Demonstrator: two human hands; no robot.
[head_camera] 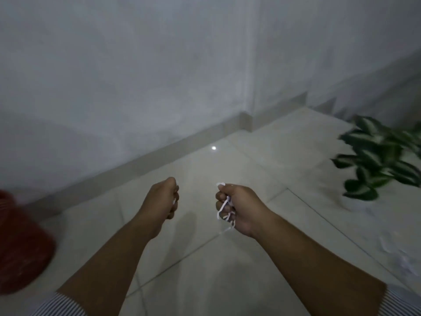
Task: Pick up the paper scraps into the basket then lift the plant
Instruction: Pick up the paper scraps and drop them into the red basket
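Observation:
My right hand [237, 208] is closed around white paper scraps [224, 209]; thin strips hang out between the fingers. My left hand [163, 199] is a fist, and a small white bit of paper shows at its fingers. Both hands hover over the tiled floor, about a hand's width apart. The red basket [21, 245] stands at the far left edge, blurred and partly cut off. The plant [382, 156], with green and white leaves, sits at the right edge; its pot is hard to make out. More white scraps [401, 254] lie on the floor at the lower right.
A grey wall with a skirting board [145, 160] runs diagonally behind the hands and turns a corner at the upper right. Glossy pale floor tiles [205, 270] spread below. Striped sleeves show at the bottom corners.

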